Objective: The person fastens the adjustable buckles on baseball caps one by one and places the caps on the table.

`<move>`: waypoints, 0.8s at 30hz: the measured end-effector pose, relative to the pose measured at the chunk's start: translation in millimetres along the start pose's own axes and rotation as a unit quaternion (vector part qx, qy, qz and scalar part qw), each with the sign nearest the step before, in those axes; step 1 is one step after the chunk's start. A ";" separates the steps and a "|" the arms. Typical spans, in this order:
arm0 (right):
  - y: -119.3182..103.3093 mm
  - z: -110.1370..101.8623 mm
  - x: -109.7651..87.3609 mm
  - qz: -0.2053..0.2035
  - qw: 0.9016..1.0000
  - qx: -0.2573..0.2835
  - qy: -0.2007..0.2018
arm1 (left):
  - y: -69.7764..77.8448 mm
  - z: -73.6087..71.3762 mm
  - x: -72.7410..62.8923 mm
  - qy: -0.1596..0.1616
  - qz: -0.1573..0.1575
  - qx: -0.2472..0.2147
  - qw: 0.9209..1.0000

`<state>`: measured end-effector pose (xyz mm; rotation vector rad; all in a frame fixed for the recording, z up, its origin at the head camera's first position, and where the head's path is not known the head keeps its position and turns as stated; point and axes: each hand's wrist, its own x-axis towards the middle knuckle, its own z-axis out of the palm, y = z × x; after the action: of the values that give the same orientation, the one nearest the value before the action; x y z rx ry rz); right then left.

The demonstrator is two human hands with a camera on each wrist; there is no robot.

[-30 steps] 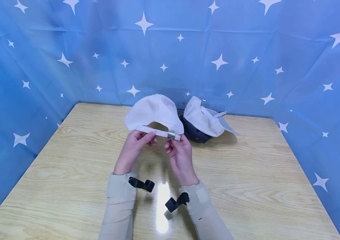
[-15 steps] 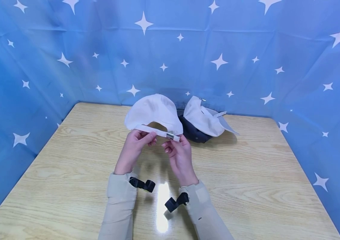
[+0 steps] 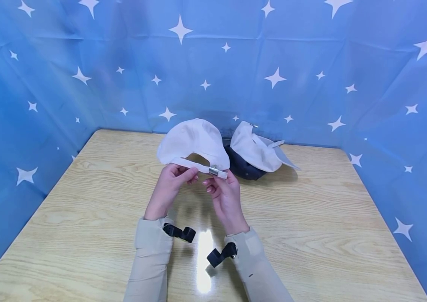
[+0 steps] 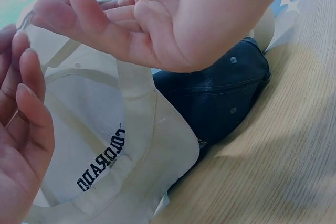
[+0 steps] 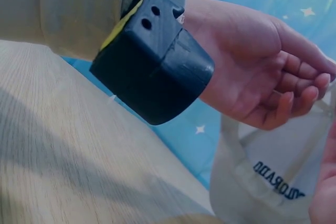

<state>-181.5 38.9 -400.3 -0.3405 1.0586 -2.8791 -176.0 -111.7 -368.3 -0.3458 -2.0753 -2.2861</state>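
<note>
At a wooden table (image 3: 85, 197) before blue starry cloth (image 3: 304, 42), a white cap (image 3: 190, 138) lettered "COLORADO" is pinched by its strap (image 3: 202, 168) in left hand (image 3: 165, 187) and right hand (image 3: 228, 199), near 2 more caps (image 3: 258, 155).

The head view reaches me bright, even and cool-toned, sharp enough that I can make out the grain of the table (image 3: 85, 209). Near the bottom middle, a white streak of glare (image 3: 204, 262) burns out the wood; its source is beyond my sight. Soft shadows lie below the left hand (image 3: 169, 180) and right hand (image 3: 227, 193), and the white cap (image 3: 194, 138) is so bright its seams are faint. My wrist views are dimmer and softer: on the left, the top left corner washes out to pale mint; on the right, a broad shadow crosses the wood and the lettering (image 5: 278, 181) looks slightly smeared.
</note>
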 end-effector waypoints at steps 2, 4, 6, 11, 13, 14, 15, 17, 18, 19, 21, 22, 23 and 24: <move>-0.1 0.3 -0.2 0.001 1.000 -0.002 0.001 | -5.7 -1.2 2.2 0.001 -0.002 -0.001 1.000; -0.7 0.8 -0.5 0.003 1.000 -0.003 0.000 | -6.4 -0.8 3.1 0.003 -0.003 0.002 1.000; -1.4 1.5 -0.8 0.005 1.000 -0.007 -0.001 | -2.2 1.2 2.1 0.004 -0.004 0.007 1.000; -1.3 1.7 -0.9 0.006 1.000 -0.018 -0.004 | 9.9 6.0 -2.4 0.010 -0.002 0.015 1.000; -1.0 1.4 -0.8 0.006 1.000 -0.019 -0.004 | 11.7 7.0 -3.2 0.014 0.000 0.015 1.000; -0.8 1.2 -0.8 0.005 1.000 -0.018 -0.003 | 12.0 7.4 -3.2 0.016 0.001 0.014 1.000; -0.7 1.3 -0.9 0.005 1.000 -0.019 -0.003 | 11.8 7.6 -3.0 0.018 0.002 0.015 1.000; -0.2 1.7 -1.1 0.004 1.000 -0.019 -0.001 | 11.6 8.1 -2.5 0.020 0.006 0.017 1.000; 0.1 2.0 -1.2 0.004 1.000 -0.019 0.001 | 10.9 8.3 -2.0 0.021 0.008 0.018 1.000; 0.4 2.2 -1.4 0.004 1.000 -0.018 0.003 | 8.7 7.9 -1.0 0.022 0.008 0.018 1.000; 1.2 2.5 -1.4 0.004 1.000 -0.023 0.005 | 3.9 6.9 1.3 0.023 0.004 0.024 0.999; 1.7 2.4 -1.4 0.004 1.000 -0.023 0.007 | 1.3 6.4 2.3 0.023 0.000 0.028 0.999; 1.9 2.5 -1.3 0.004 1.000 -0.023 0.008 | -1.3 6.0 3.2 0.023 -0.004 0.031 0.999; 2.1 2.5 -1.3 0.003 1.000 -0.024 0.008 | -4.4 5.5 4.3 0.023 -0.009 0.033 0.999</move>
<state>-179.7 35.9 -400.0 -0.3155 1.1307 -2.8599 -180.2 -105.3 -371.3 -0.2710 -2.1344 -2.2063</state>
